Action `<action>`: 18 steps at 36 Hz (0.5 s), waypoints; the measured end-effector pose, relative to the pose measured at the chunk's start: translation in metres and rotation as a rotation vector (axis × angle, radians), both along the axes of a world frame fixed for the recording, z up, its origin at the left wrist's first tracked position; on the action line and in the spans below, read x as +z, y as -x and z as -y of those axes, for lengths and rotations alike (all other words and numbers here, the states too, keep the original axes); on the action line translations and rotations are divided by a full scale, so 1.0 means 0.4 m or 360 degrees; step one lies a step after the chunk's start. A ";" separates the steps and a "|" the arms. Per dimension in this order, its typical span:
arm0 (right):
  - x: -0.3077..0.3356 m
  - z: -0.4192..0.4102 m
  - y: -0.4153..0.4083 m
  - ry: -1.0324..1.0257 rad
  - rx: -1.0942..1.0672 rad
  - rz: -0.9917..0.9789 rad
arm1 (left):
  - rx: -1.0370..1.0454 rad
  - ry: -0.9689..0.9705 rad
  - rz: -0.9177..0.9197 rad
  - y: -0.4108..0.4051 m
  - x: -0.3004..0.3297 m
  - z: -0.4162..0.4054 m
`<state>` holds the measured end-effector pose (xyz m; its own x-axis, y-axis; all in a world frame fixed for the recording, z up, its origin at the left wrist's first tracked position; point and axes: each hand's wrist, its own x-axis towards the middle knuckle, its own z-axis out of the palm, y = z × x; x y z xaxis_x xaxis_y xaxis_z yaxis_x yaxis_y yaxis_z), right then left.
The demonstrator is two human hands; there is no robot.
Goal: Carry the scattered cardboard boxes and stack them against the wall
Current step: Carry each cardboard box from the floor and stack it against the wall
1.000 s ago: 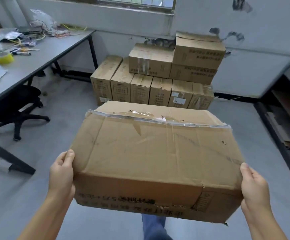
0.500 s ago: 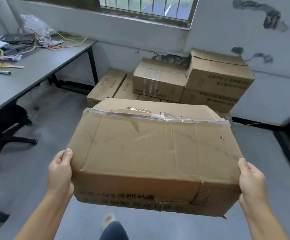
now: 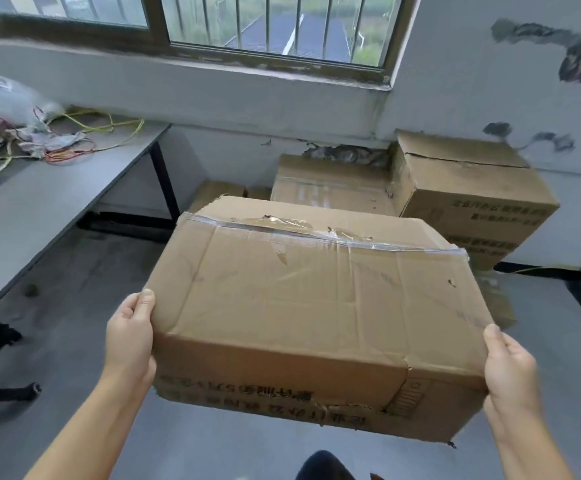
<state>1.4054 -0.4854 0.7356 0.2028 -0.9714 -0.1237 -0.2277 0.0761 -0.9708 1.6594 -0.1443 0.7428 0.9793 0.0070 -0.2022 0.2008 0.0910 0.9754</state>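
The stacked boxes (image 3: 462, 188) by the wall have drawn closer beyond the hands. Left hand (image 3: 129, 336) and right hand (image 3: 509, 367) clasp opposite ends of the taped cardboard box (image 3: 317, 306), held aloft between them.

lower boxes (image 3: 223, 195) hidden behind carton (image 3: 310, 299)

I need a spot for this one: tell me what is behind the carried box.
Behind the carried box, stacked boxes stand against the wall under the window. Their upper tier shows; the carried box covers the lower rows.
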 end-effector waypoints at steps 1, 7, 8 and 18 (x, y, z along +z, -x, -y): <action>0.005 0.013 -0.031 0.0003 -0.0006 0.0005 | -0.0015 0.0010 -0.0002 -0.035 0.000 0.017; 0.024 0.134 -0.220 0.0029 -0.0008 -0.0010 | -0.0013 0.0023 0.0053 -0.231 0.003 0.155; 0.024 0.160 -0.251 0.0027 -0.0009 0.0007 | -0.0002 0.0027 0.0068 -0.260 0.003 0.184; 0.031 0.544 -0.586 0.0088 -0.0025 0.0144 | 0.0098 0.0090 0.0111 -0.559 -0.004 0.550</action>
